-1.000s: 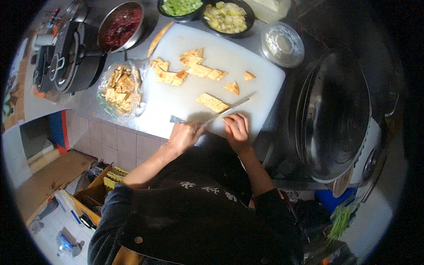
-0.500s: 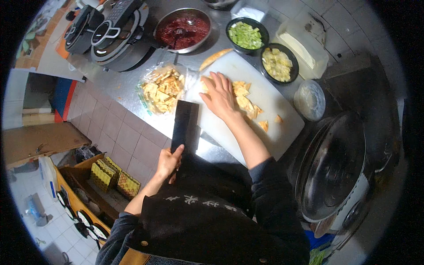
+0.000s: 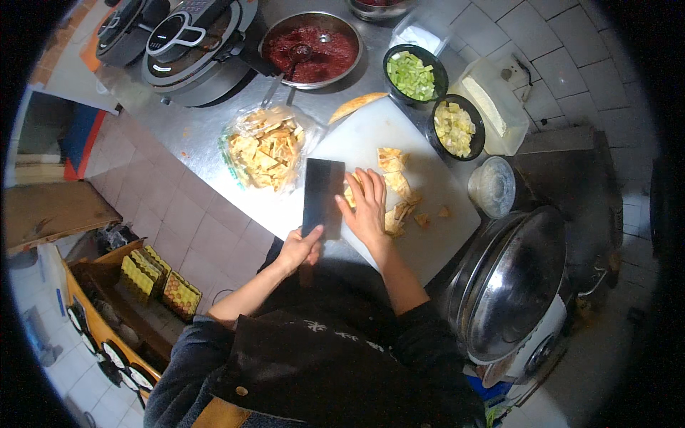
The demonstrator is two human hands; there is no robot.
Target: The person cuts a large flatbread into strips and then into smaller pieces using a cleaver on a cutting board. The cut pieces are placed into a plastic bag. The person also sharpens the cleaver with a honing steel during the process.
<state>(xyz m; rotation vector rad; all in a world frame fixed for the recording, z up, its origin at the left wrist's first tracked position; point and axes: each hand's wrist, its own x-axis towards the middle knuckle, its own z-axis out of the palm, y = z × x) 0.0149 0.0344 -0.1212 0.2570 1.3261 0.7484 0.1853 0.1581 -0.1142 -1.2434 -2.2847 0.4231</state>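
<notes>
My left hand [image 3: 300,250] is closed around the handle of a wide dark cleaver [image 3: 323,198], whose blade lies along the near left edge of the white cutting board [image 3: 435,246]. My right hand [image 3: 367,207] rests on the board just right of the blade, fingers stretched out. Cut flatbread pieces [image 3: 399,184] lie beyond and to the right of that hand; a few more peek out between its fingers and the blade. Left of the board sits a clear plastic bag [image 3: 267,148] full of similar pieces. A curved flatbread strip [image 3: 357,105] lies at the board's far edge.
Behind the board stand a steel bowl of red sauce [image 3: 312,50], a black bowl of chopped greens [image 3: 412,75] and a black bowl of pale yellow chunks [image 3: 455,127]. A round electric cooker [image 3: 196,53] is at far left. A large metal lid [image 3: 517,285] is at right.
The cleaver has moved right, from beside the board onto its left edge. My right hand has drawn nearer to me, beside the blade, uncovering flatbread pieces. The whole view has shifted slightly.
</notes>
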